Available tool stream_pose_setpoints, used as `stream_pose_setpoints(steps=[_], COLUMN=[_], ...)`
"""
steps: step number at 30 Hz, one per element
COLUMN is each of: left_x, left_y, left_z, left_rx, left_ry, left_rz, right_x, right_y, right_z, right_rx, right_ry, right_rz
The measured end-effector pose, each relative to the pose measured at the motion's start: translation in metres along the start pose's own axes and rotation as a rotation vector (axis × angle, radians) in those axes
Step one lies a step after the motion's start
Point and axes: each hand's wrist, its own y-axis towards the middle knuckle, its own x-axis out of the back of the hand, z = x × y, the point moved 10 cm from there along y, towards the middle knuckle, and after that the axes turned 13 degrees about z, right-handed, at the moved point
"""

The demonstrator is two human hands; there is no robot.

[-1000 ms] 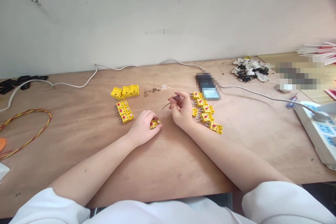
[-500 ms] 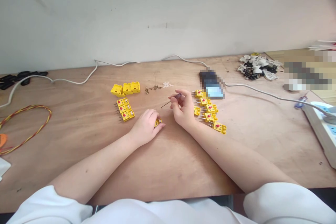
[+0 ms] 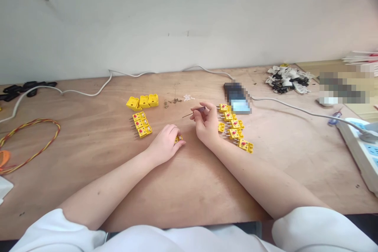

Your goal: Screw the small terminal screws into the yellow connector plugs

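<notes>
The left sleeve (image 3: 56, 233) and right sleeve (image 3: 320, 231) are white — loose, plain fabric ending near the elbows. Forearms (image 3: 118, 183) are bare down to the left hand (image 3: 163, 146) and right hand (image 3: 207, 126). The same white cloth (image 3: 177, 241) covers the chest.

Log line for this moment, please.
left hand: grips yellow connector on table | right hand: holds small screwdriver | tip apart from connector

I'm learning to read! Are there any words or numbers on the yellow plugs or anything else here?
Nothing can be read.
Yellow plugs: only red dots, any print too small.
Screwdriver: too small.
Dark device and far-right box: blurred out.
Power strip: no legible print.
</notes>
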Motion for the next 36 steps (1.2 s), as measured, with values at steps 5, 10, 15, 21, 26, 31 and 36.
stream_pose_setpoints(steps=[5,10,15,21,26,31,36], left_x=[0.007,0.007,0.001,-0.002,0.0,0.002,0.003], left_y=[-0.002,-0.003,-0.002,-0.003,-0.003,-0.004,-0.006], left_z=[-0.001,-0.001,0.008,0.013,0.01,0.004,0.001], left_rx=[-0.028,-0.042,0.024,0.061,0.056,0.027,0.01], left_ry=[-0.072,-0.125,-0.19,-0.183,-0.127,-0.059,0.025], left_rz=[0.006,0.029,0.051,0.021,0.0,-0.036,-0.078], right_x=[0.011,0.012,0.011,0.011,0.011,0.011,0.011], right_y=[0.003,0.0,0.001,0.002,0.003,0.005,0.005], right_z=[0.001,0.003,0.004,0.001,-0.001,0.0,0.0], right_rx=[-0.013,0.013,0.035,0.043,0.021,0.002,-0.003], right_ry=[-0.058,-0.084,-0.096,-0.078,-0.089,-0.12,-0.156], right_rz=[-0.087,-0.09,-0.075,-0.085,-0.085,-0.066,-0.064])
